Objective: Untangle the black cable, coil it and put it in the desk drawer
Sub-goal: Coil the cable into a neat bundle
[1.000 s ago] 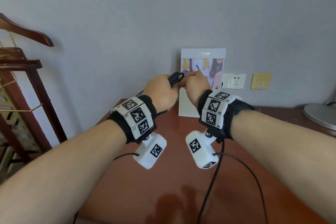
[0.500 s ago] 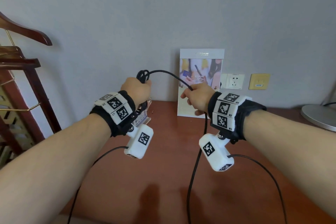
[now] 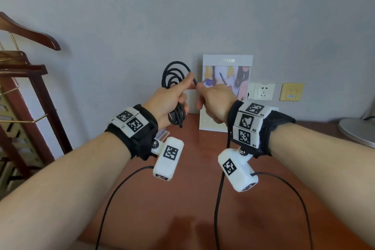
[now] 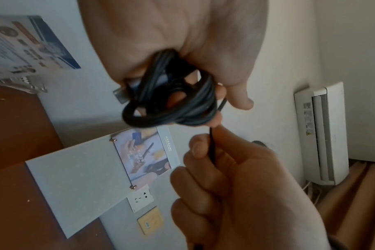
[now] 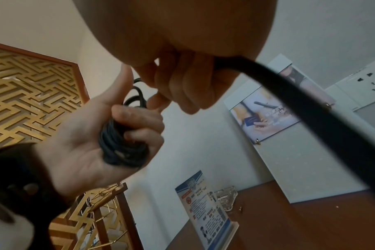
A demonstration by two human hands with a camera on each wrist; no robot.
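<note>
The black cable point(image 3: 175, 75) is partly wound into several loops, and my left hand point(image 3: 178, 95) grips that coil point(image 4: 169, 104) above the desk, thumb up along it. A silver plug point(image 4: 119, 94) sticks out of the coil. Just to the right, my right hand point(image 3: 205, 95) pinches the free strand point(image 4: 212, 148) close to the coil. From that hand the rest of the cable point(image 3: 218, 199) hangs down past the desk's front edge. In the right wrist view the left hand point(image 5: 86, 143) holds the coil point(image 5: 122, 145) and the strand point(image 5: 310, 110) runs out of my right fist point(image 5: 182, 76). No drawer is in view.
The brown desk point(image 3: 182, 209) stands against a grey wall. A framed card point(image 3: 225, 120) leans at the back, with a wall socket point(image 3: 263, 91) and a yellow plate point(image 3: 291, 91) beside it. A wooden hanger stand point(image 3: 26, 79) is at left, a lamp base point(image 3: 359, 132) at right, and a small sign point(image 5: 208, 208) and a glass dish point(image 5: 225, 197) on the desk.
Half a second ago my hands were apart with a strand stretched between them. They have come back together, and the coil in my left hand shows larger loops.
</note>
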